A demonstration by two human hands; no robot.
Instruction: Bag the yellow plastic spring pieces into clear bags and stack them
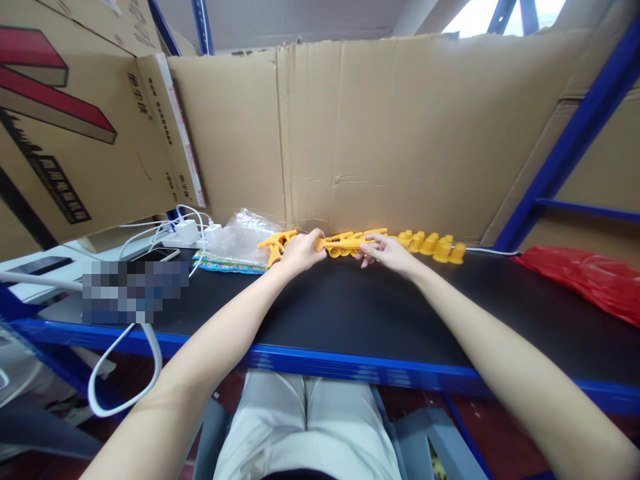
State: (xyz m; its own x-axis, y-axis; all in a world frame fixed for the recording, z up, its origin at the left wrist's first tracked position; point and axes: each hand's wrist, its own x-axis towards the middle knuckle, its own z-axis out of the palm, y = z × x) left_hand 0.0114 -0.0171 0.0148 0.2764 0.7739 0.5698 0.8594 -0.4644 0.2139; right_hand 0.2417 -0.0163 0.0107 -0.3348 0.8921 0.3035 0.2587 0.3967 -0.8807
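Nearest are the pale trousers [307, 427] of the seated person, with grey chair arms [435, 433] to either side. Beyond the lap runs the blue edge [350, 365] of the table, and a white cable [155, 353] loops down over it on the left. The black tabletop [360, 307] lies between that edge and the work. A pixelated patch [135, 290] hides something at its left; just behind sits a phone [155, 259].

Toward the back, the left hand [303, 252] grasps one end of a yellow bar [345, 244], fingers curled round it. The right hand [387, 255] has bent fingers against the bar's other end; whether they grip firmly I cannot tell. More yellow pieces [280, 247] lie just left of the left hand, and others lie close behind the bar. Yellow cups [440, 248] cluster beyond the right hand, upside down.

Left of the yellow pieces, a clear plastic bag [243, 237] rests over a colourful packet [225, 264], with white chargers [187, 231] and tangled wires beside it. A red bag [585, 277] fills the far right. Behind everything stands a cardboard wall [390, 140], closing off the back, flanked by a printed box [90, 127] and a slanting blue post [575, 140].
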